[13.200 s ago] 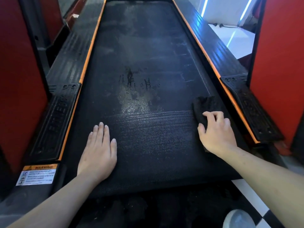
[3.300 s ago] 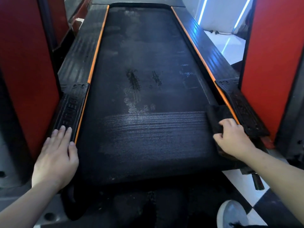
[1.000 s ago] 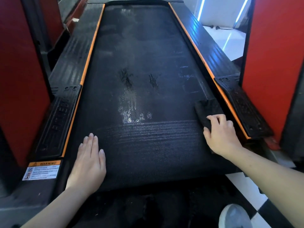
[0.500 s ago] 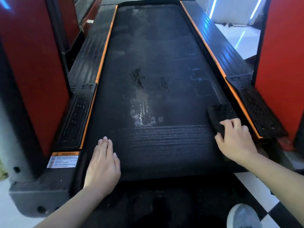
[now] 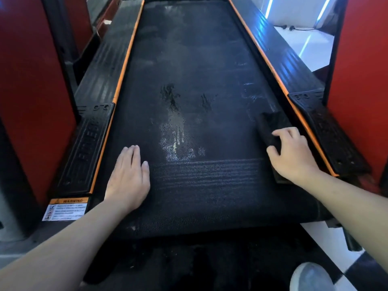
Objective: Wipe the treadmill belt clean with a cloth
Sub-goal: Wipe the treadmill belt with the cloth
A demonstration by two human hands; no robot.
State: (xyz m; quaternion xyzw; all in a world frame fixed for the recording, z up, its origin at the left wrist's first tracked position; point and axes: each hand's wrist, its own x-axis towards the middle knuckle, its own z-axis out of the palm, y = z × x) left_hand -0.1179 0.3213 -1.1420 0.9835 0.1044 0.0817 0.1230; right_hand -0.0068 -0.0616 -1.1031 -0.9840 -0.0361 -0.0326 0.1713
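Observation:
The black treadmill belt (image 5: 195, 66) runs away from me, with dark smears and a shiny wet patch (image 5: 176, 141) at its middle and a band of wipe streaks (image 5: 205, 169) across the near part. My right hand (image 5: 294, 156) presses a dark cloth (image 5: 270, 127) flat on the belt's right edge, fingers curled over it. My left hand (image 5: 128, 177) lies flat on the belt's near left side, fingers together, holding nothing.
Black side rails with orange trim (image 5: 105, 131) (image 5: 310, 127) flank the belt. Red uprights (image 5: 31, 91) (image 5: 361, 80) stand close on both sides. A warning label (image 5: 65, 210) sits at the near left corner. A white shoe (image 5: 308, 278) rests on the checkered floor at lower right.
My left hand slid forward along the belt's left side. My right hand with the cloth stayed at the right edge, shifting slightly forward. The view moved a little.

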